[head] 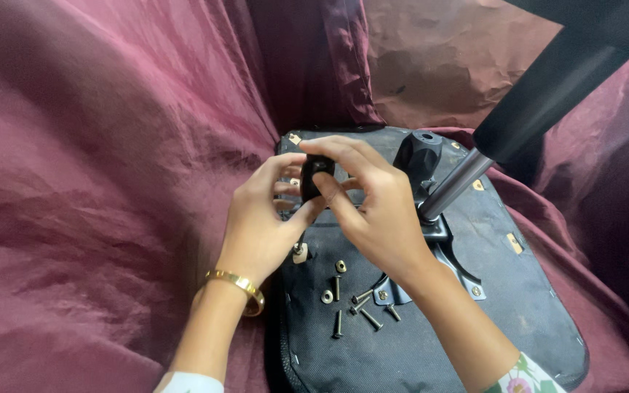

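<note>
Both hands meet over the black underside of an upturned chair seat [475, 320]. My left hand [260, 218], with a gold bangle at the wrist, and my right hand [373, 204] together pinch a small black plastic part [313, 175] between their fingertips. Just right of my right hand a black knob-like lever [418, 154] sticks up, and a grey metal gas cylinder [454, 185] rises from the metal mounting plate [445, 266]. Several loose bolts and washers [351, 298] lie on the seat below my hands.
Maroon cloth [96, 182] drapes everything around the seat. A black tube [547, 87] of the chair base runs to the upper right corner. A small white piece [300, 253] lies on the seat near my left palm.
</note>
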